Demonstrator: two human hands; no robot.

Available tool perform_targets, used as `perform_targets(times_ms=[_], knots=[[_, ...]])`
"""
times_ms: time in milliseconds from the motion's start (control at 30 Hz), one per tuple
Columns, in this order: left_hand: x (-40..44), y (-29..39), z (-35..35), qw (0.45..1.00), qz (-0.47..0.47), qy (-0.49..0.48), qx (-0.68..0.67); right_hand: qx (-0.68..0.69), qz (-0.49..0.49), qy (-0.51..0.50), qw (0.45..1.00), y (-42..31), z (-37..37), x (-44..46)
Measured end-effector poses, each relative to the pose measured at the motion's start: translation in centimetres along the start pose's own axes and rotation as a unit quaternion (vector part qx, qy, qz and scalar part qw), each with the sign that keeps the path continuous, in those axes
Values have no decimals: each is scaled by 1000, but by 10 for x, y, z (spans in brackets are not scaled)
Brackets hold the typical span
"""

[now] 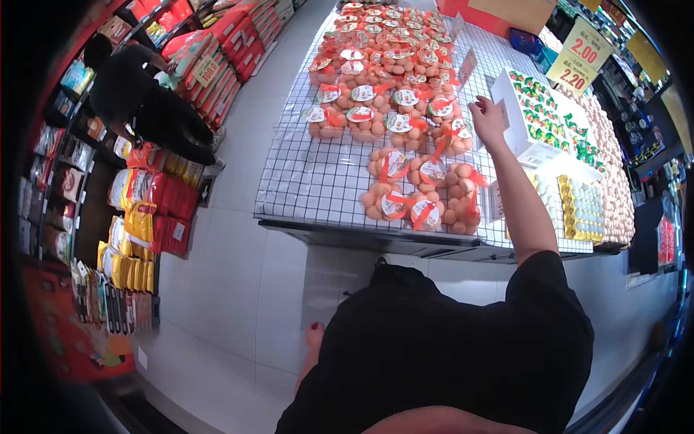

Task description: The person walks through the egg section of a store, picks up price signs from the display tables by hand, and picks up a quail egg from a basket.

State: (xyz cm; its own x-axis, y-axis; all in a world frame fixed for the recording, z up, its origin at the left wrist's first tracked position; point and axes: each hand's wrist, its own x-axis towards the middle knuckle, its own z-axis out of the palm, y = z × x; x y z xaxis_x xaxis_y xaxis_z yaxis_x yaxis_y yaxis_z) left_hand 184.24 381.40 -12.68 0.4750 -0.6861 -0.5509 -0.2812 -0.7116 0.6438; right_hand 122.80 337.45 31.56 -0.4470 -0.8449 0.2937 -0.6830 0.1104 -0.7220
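My right hand [488,121] is stretched out over the table, just right of the bagged eggs. Its fingers look apart and hold nothing that I can see. Nearest to it is a net pack of brown eggs [457,136] with a red ribbon and a round label; a white box [512,129] stands on its other side. My left hand [314,335] hangs low at my side above the floor, away from the table. Only a small part of it shows, and how its fingers are set is unclear. Several more egg packs [423,189] lie near the front edge.
The white gridded table [293,177] has a dark front edge before me. Yellow trays of pale eggs [580,208] and loose eggs [614,181] lie at the right, below price signs [576,56]. Across the aisle, a person in dark clothes [137,94] bends beside stacked bags [173,210].
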Motion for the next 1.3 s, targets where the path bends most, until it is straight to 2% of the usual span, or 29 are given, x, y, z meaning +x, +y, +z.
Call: perform_targets(times_ms=[133,167,200,267,333,367,467,500,567,700,800,900,933,1033,1133,1233,1300], knots=[[16,-5,-8,999,1,-33,17,3,46,-15,999,7,19,51],[9,10,-14,997,1,-37,74,-7,56,-13,998,11,25,66],[13,14,-18,996,4,-26,83,-35,25,36,998,38,43,92],[18,15,-27,995,8,-3,99,-55,38,56,996,54,58,128],[23,48,-36,987,46,4,155,-48,68,71,994,70,74,166],[20,65,-41,981,62,7,183,-95,75,65,990,72,77,179],[5,132,-27,994,-55,91,26,-142,128,55,980,90,89,217],[-2,154,-23,992,-61,112,6,-145,145,48,978,102,95,231],[-1,176,-11,985,-68,153,-39,-132,163,-36,977,100,89,245],[7,156,5,988,-35,148,32,-201,152,-37,967,115,104,283],[-5,155,3,987,-47,119,95,-140,185,4,973,128,114,301],[-6,151,-10,984,-70,114,120,-93,175,-18,980,164,128,330],[-11,160,-17,979,-82,122,144,-61,139,-49,987,199,141,352],[3,167,-34,981,-65,116,144,-40,-34,-37,998,187,127,342],[17,181,-40,980,-52,129,144,-140,28,-86,986,136,96,319],[23,221,-37,981,-13,128,145,-170,35,-29,984,121,82,312],[29,241,-32,984,12,117,130,-238,13,36,970,140,86,333]])
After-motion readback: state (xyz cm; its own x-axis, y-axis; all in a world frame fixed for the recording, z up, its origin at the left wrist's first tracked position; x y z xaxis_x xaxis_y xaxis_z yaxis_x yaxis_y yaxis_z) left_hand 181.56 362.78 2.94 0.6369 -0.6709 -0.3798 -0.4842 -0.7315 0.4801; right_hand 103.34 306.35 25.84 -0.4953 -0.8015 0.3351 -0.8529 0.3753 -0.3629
